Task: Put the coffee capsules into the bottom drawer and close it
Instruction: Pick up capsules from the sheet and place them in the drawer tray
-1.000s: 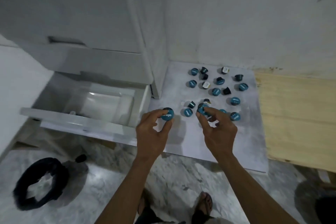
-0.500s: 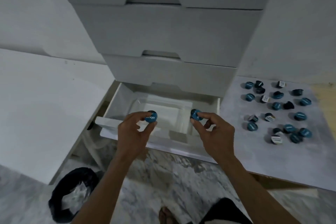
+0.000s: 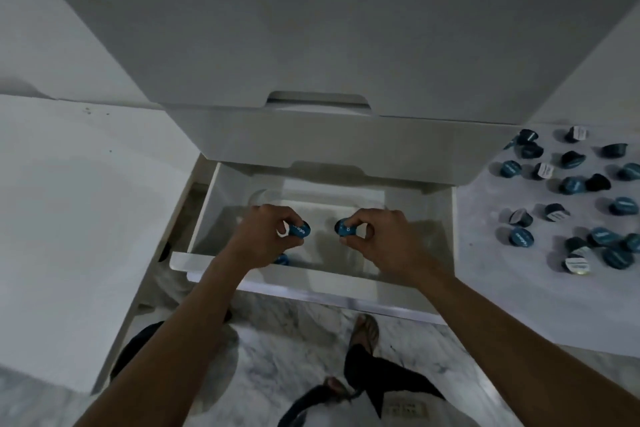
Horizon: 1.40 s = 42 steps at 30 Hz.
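Note:
The white bottom drawer (image 3: 311, 279) stands pulled open below me. My left hand (image 3: 265, 239) reaches down inside it, shut on a blue coffee capsule (image 3: 300, 229). My right hand (image 3: 377, 236) is beside it over the drawer, shut on another blue capsule (image 3: 344, 227). A third blue capsule (image 3: 282, 259) peeks out under my left wrist on the drawer floor. Several blue and dark capsules (image 3: 571, 185) lie scattered on a pale board (image 3: 502, 288) to the right.
Shut white drawer fronts (image 3: 332, 135) rise above the open one. A white panel (image 3: 76, 218) lies on the left. My legs and a sandalled foot (image 3: 365, 329) stand on the marble floor (image 3: 294, 350) in front of the drawer.
Both hands carried their capsules from the board on the right over the drawer front and down into the open drawer. The camera swung left and closer to the drawer.

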{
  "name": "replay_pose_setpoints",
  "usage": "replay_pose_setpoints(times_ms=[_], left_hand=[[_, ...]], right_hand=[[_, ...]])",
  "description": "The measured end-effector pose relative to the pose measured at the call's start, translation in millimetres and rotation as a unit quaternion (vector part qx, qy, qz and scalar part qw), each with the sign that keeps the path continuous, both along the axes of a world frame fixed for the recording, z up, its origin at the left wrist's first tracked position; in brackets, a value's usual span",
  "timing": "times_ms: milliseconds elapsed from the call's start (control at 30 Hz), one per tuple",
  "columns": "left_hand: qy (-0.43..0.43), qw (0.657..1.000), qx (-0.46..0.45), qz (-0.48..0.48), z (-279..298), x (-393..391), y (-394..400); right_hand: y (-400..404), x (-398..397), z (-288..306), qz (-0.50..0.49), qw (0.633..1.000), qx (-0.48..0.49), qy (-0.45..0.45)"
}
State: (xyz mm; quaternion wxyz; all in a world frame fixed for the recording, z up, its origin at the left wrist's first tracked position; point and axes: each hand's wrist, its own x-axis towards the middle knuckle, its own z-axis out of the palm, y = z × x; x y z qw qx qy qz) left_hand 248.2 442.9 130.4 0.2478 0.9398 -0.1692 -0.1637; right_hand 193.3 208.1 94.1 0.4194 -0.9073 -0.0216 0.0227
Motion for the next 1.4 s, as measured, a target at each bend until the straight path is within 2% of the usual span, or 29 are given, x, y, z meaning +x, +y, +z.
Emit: replay_pose_setpoints(times_ms=[267,467,833,1400], left_hand=[[0.109,0.99,0.039,-0.081,-40,29,-10],[0.165,0.981,0.039,-0.096,-57,36,-14],[0.164,0.977,0.054,-0.126,-63,37,-10],[0.178,0.97,0.058,-0.155,-68,38,0]], right_hand=[[16,23,-34,0.135,0.979,-0.059,0.141],[20,26,-44,0.165,0.97,-0.069,0.164],[24,27,-47,0.205,0.961,-0.103,0.153],[38,26,-43,0.207,0.953,-0.075,0.209]])
